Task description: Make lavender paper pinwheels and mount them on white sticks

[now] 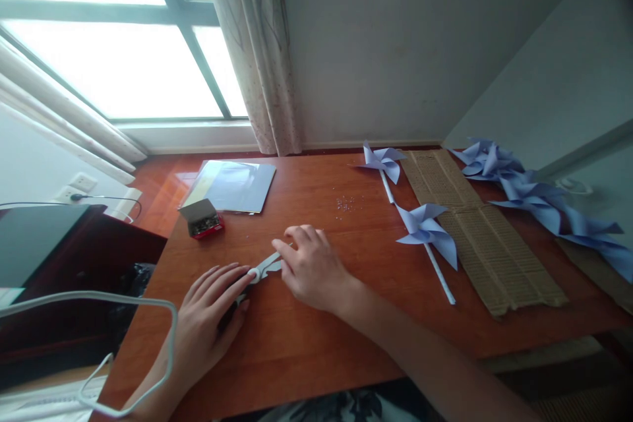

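- Position: the scissors lie flat on the desk, near its front edge, between the two hands
- Left hand: fingers spread, resting over the handle end; not clamped on it
- Right hand: fingers curled loosely, fingertips touching the blade end; a firm grip cannot be confirmed
- Handling, as judged: light, rigid, smooth plastic and metal; likely to slide on the polished desk; blade end sharp
- Hold point: take hold at the handle loops, away from the blades
- Orientation: long axis runs lower left to upper right; blade end points right, toward the pinwheel
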Available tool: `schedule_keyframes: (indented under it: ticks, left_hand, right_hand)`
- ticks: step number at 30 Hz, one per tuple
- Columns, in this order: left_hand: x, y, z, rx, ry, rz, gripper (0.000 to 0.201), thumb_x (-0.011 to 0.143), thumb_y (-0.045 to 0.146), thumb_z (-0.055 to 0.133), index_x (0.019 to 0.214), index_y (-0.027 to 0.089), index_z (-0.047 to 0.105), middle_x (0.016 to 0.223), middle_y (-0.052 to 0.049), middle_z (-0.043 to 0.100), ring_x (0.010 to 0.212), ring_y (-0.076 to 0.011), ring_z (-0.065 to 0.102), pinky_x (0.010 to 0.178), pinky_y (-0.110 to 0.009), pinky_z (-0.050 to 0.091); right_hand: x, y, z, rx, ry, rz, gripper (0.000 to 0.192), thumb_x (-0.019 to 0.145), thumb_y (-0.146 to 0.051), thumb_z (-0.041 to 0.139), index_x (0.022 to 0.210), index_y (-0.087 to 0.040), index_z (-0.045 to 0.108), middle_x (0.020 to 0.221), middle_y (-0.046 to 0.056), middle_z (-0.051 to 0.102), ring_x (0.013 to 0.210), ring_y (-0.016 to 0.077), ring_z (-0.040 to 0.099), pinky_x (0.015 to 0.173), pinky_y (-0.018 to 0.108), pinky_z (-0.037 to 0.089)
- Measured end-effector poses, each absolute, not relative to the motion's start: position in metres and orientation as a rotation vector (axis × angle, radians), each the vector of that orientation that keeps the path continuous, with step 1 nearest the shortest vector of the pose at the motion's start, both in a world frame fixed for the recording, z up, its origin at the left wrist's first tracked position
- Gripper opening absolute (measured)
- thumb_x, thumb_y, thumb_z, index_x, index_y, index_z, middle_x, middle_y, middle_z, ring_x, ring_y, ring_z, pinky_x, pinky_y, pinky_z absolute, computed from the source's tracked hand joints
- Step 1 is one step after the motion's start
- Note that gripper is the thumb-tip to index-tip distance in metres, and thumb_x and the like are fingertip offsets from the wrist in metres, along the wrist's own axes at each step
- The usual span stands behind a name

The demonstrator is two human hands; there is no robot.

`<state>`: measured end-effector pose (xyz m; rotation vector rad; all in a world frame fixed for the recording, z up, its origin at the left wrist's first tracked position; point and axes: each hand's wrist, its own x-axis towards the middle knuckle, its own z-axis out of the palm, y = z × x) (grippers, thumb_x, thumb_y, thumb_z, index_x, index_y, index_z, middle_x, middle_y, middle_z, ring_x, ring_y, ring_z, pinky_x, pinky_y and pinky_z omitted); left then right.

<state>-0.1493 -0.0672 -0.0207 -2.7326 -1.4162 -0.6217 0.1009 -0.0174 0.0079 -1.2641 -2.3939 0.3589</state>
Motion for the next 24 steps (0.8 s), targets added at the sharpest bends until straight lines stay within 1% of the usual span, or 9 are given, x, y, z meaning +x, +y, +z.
schedule_keyframes:
  ticks: [3, 6, 8, 11, 17, 21, 24]
  left_hand:
    - [-0.145, -0.072, -0.021, -2.709, -1.407, -0.641, 0.046, 0.093, 0.019, 0.057, 0.138, 0.027, 0.055, 0.133, -0.009, 0.067, 0.125, -0.0303, 0.061, 0.106, -0.053, 0.048]
    - [-0.143, -0.077, -0.02, -2.683, -1.414, -0.658, 0.045, 0.093, 0.018, 0.057, 0.137, 0.026, 0.056, 0.132, -0.01, 0.068, 0.124, -0.0305, 0.062, 0.106, -0.054, 0.048]
    - [-0.144, -0.079, -0.021, -2.679, -1.429, -0.667, 0.046, 0.092, 0.018, 0.057, 0.138, 0.027, 0.055, 0.133, -0.009, 0.068, 0.124, -0.0301, 0.062, 0.106, -0.054, 0.048]
    - [-0.145, -0.081, -0.024, -2.689, -1.464, -0.667, 0.048, 0.093, 0.018, 0.057, 0.139, 0.029, 0.054, 0.134, -0.008, 0.067, 0.127, -0.0296, 0.061, 0.108, -0.054, 0.047]
    - [-0.145, -0.081, -0.027, -2.675, -1.468, -0.709, 0.05, 0.092, 0.018, 0.058, 0.14, 0.031, 0.054, 0.134, -0.008, 0.067, 0.126, -0.0297, 0.061, 0.108, -0.054, 0.046]
    - [-0.142, -0.08, -0.022, -2.674, -1.452, -0.701, 0.049, 0.091, 0.016, 0.058, 0.138, 0.03, 0.055, 0.132, -0.008, 0.068, 0.124, -0.0296, 0.062, 0.105, -0.053, 0.048]
    - [-0.141, -0.08, -0.021, -2.66, -1.442, -0.703, 0.048, 0.091, 0.017, 0.058, 0.137, 0.027, 0.056, 0.131, -0.009, 0.068, 0.123, -0.0302, 0.063, 0.105, -0.053, 0.048]
  right_hand:
    - [0.073, 0.007, 0.007, -1.22, -2.553, 0.284, 0.034, 0.099, -0.033, 0.047, 0.128, -0.02, 0.061, 0.123, 0.014, 0.062, 0.113, 0.0304, 0.052, 0.094, 0.047, 0.045]
    - [0.053, 0.018, 0.003, -1.21, -2.603, 0.244, 0.035, 0.1, -0.035, 0.046, 0.128, -0.021, 0.06, 0.122, 0.014, 0.062, 0.109, 0.03, 0.052, 0.091, 0.046, 0.045]
    - [0.046, 0.02, 0.001, -1.216, -2.611, 0.224, 0.033, 0.1, -0.036, 0.046, 0.123, -0.02, 0.063, 0.123, 0.014, 0.061, 0.11, 0.0304, 0.051, 0.089, 0.046, 0.045]
    - [0.045, 0.019, 0.001, -1.229, -2.628, 0.213, 0.031, 0.1, -0.035, 0.045, 0.116, -0.018, 0.066, 0.123, 0.015, 0.06, 0.111, 0.0313, 0.05, 0.09, 0.047, 0.044]
    - [0.065, 0.021, 0.003, -1.259, -2.644, 0.196, 0.029, 0.101, -0.032, 0.045, 0.112, -0.018, 0.067, 0.119, 0.014, 0.06, 0.11, 0.0305, 0.051, 0.09, 0.046, 0.044]
    - [0.071, 0.025, 0.003, -1.267, -2.645, 0.191, 0.029, 0.1, -0.03, 0.045, 0.119, -0.019, 0.064, 0.116, 0.014, 0.061, 0.107, 0.0296, 0.052, 0.089, 0.045, 0.045]
    - [0.062, 0.027, 0.003, -1.177, -2.674, 0.19, 0.032, 0.1, -0.033, 0.046, 0.126, -0.021, 0.061, 0.118, 0.013, 0.06, 0.107, 0.0302, 0.052, 0.089, 0.045, 0.045]
